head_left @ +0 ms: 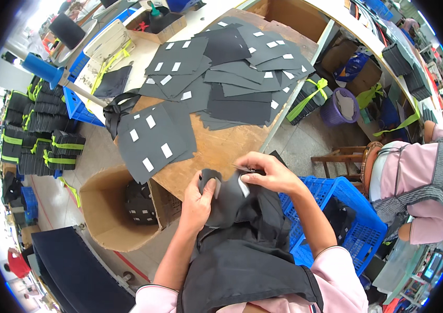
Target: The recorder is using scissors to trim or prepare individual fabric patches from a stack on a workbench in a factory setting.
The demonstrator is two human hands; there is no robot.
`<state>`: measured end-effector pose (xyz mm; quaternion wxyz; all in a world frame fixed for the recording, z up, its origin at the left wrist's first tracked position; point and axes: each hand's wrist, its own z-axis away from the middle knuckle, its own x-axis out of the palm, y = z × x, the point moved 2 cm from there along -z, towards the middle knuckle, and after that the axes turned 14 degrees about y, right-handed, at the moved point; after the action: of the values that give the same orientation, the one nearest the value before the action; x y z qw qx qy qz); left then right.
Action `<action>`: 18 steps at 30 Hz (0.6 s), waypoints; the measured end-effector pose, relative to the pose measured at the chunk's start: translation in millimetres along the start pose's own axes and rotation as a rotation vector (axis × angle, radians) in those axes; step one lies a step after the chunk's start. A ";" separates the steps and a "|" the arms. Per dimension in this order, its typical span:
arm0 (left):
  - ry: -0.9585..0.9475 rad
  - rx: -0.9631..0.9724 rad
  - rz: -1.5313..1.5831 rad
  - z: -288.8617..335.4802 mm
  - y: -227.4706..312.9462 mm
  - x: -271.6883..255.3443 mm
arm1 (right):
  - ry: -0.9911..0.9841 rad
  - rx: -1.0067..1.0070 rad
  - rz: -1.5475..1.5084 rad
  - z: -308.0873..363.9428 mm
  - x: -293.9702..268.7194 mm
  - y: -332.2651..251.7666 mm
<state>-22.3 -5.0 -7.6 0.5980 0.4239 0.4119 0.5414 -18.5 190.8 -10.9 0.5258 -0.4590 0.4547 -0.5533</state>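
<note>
Above my lap I hold a dark grey flat piece (225, 203) with white patches, bent between my two hands. On its left side my left hand (196, 206) pinches the curled edge, thumb on top by a white patch. The fingers of my right hand (269, 175) close on the piece's right edge, beside another white patch. A small thin dark object shows at my right fingertips; I cannot make out what it is. On the wooden tabletop (232, 148) ahead lie several similar grey pieces (156, 138) with white patches, overlapping in loose piles.
A cardboard box (99, 208) holding dark pieces stands left of my lap; a blue plastic crate (360, 224) stands to the right. Tied black stacks (49, 115) fill the far left. A purple basket (336, 109) sits beyond the table's right edge. Another person (420, 182) sits at right.
</note>
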 end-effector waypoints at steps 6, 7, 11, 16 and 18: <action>-0.206 -0.336 0.408 5.1 -4.3 0.1 | 0.121 -0.110 0.233 20.2 3.3 -5.9; -0.190 -0.292 0.295 6.9 -3.5 -0.1 | 0.283 -0.181 0.368 23.2 6.5 -6.4; -0.053 -0.335 0.215 7.6 3.4 -0.9 | 0.581 -0.443 0.581 48.9 24.8 -18.9; -0.081 -0.325 0.200 10.2 8.2 2.4 | 0.484 -0.622 0.618 64.4 16.8 -11.1; -0.104 -0.312 0.200 12.4 11.2 4.4 | 0.455 -0.666 0.677 62.3 18.1 -10.2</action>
<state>-13.5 -0.9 6.7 0.6201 0.3925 0.2471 0.6327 40.8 171.8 10.0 0.3886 -0.2970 0.8314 -0.2636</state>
